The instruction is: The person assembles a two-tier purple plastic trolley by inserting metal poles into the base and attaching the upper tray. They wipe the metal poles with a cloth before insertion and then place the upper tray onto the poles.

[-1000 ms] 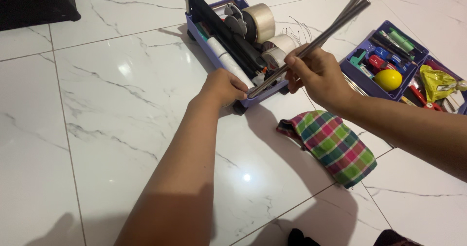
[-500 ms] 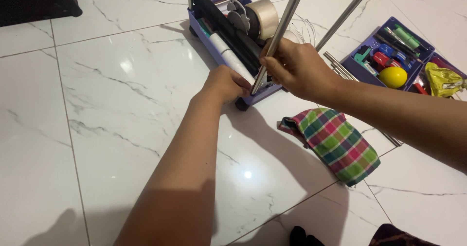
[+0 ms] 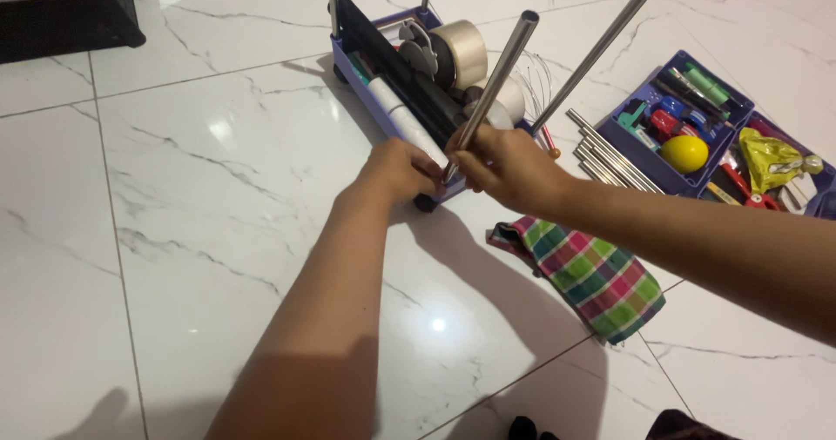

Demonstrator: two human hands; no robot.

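Steel rod [image 3: 490, 85] is pinched low in your right hand [image 3: 505, 168] at the purple tray's [image 3: 348, 61] near corner, left hand [image 3: 399, 170] curled bracing it; seat it upright next.

Shiny metal tube [image 3: 492, 79], purple plastic tray [image 3: 383, 100], glossy marble floor [image 3: 218, 196], checked cloth [image 3: 592, 275].

— Where does the camera sit?

— On the person's head, tilted steeply down and forward over both arms toward the white marble floor [image 3: 174, 196].

— How close is it?

— Near enough that the forearms fill the lower frame; the hands meet at the purple tool tray [image 3: 348, 61] in mid-frame.

— Any second view?

— No, only this one. It reaches from a dark cabinet [image 3: 61, 13] top left to a second tray [image 3: 649, 166] at right.
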